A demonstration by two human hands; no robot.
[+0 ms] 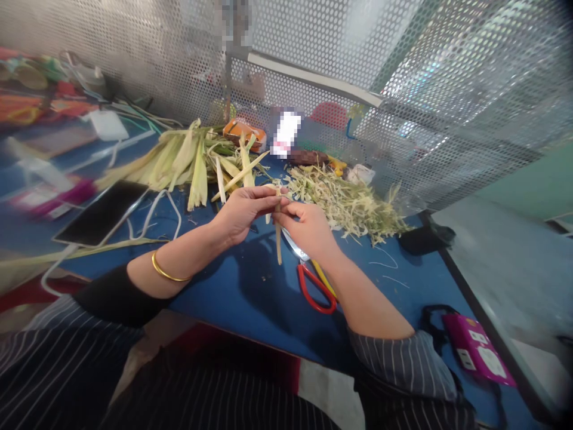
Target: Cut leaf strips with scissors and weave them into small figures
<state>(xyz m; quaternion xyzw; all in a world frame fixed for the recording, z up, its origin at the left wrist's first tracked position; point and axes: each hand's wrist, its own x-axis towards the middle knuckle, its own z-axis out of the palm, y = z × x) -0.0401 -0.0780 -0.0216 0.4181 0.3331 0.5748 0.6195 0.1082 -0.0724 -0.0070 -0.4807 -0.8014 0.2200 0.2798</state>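
Between my two hands, above the middle of the blue table, is a narrow strip of dried corn husk [279, 243] whose lower end hangs down. My left hand [244, 210] pinches its upper part, thumb and fingers pressed together. Just beside it, my right hand [308, 227] also pinches the strip, fingertips almost touching the left ones. Scissors [317, 291] with one red and one yellow handle lie under my right hand, the blades partly hidden. Pale whole corn husks [179, 158] are heaped to the left, and a pile of finely cut husk shreds [344, 200] lies to the right.
A dark-screened phone [102, 212] with a white cable lies at the left. A perforated metal panel [308, 48] stands behind the table. Near the back are an orange packet [245, 132] and a lit, blurred-out screen [286, 132]. A magenta pack [478, 349] sits at the right edge.
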